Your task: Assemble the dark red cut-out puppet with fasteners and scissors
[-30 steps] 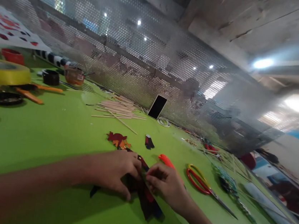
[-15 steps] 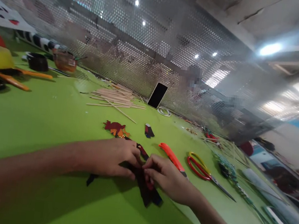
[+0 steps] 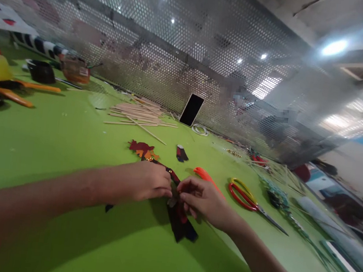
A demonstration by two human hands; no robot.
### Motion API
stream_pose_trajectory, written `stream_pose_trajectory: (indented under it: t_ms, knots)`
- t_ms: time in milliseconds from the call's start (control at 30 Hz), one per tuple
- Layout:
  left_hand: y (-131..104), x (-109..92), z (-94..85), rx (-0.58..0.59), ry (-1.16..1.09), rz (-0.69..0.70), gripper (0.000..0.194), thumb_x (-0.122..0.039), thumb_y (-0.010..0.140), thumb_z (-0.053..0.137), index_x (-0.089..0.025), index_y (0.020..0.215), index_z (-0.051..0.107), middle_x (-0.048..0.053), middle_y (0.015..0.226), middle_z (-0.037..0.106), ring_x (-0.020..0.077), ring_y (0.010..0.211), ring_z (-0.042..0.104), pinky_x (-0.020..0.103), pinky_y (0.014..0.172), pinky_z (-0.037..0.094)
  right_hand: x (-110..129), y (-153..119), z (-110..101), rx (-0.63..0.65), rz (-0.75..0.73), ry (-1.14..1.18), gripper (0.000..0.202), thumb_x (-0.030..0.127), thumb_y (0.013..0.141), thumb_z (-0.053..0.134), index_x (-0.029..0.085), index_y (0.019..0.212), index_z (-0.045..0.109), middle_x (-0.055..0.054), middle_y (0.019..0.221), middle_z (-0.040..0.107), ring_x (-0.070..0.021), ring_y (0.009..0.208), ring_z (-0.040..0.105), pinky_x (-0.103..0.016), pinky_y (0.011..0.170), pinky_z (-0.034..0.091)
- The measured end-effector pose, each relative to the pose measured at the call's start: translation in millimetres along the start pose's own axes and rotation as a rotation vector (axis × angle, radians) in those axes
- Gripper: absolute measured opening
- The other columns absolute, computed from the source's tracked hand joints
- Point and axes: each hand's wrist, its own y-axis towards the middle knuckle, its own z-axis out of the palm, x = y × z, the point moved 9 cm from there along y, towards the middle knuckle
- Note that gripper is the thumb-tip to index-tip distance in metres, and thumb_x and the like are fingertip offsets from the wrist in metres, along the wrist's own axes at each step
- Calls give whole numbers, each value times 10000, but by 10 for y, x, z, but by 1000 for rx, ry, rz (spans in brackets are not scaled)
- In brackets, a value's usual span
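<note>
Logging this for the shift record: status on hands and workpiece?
Left hand and right hand both at the dark figure, grips unclear. Figure partly hidden under left hand. Orange cutter close by right hand.

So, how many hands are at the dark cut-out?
2: the left hand covers part of the dark cut-out; the right hand is at its right side, fingertips close to the left's. No others visible there.

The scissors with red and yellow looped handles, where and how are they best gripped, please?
Probably by the looped handles, coming from the left: the loops lie on that side, while the pointed metal blades angle rightward, towards the wearer.
</note>
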Motion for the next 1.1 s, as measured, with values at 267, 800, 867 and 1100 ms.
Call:
stream_pose_trajectory:
  t_ms: [267, 800, 867, 1100]
  knots:
    - [-53, 20, 50, -125, 110, -17, 99, -47, 914, 615, -137, 903, 654, 49, 880, 675, 190, 765, 630, 282, 690, 487, -75, 58, -44, -16, -46, 170, 244, 392, 891, 724, 180, 936, 611, -3, 651, 723, -101, 459, 623, -193, 419, 461]
    - [-135, -201, 143, -233, 365, 175, 184, -28, 979, 551, -164, 876, 621, 36, 898, 640, 200, 840, 565, 314, 719, 404, -104, -31, 49, -96, -2, 174, 77, 259, 914, 656, 183, 909, 649, 41, 591, 643, -56, 396, 483, -172, 369, 326]
    - [-139, -218, 139, -261, 384, 181, 193, -33, 986, 536, -166, 864, 604, 30, 876, 616, 199, 817, 537, 322, 683, 374, -112, -26, 50, -91, 0, 174, 54, 237, 903, 661, 184, 903, 649, 41, 588, 643, -55, 394, 478, -174, 369, 326]
    - [-149, -373, 90, -341, 485, 233, 310, -19, 1028, 423, -171, 794, 560, 26, 802, 559, 197, 753, 459, 351, 593, 269, -85, -37, 75, -79, 30, 160, 27, 182, 865, 675, 182, 884, 656, 60, 584, 617, -42, 414, 443, -161, 376, 307]
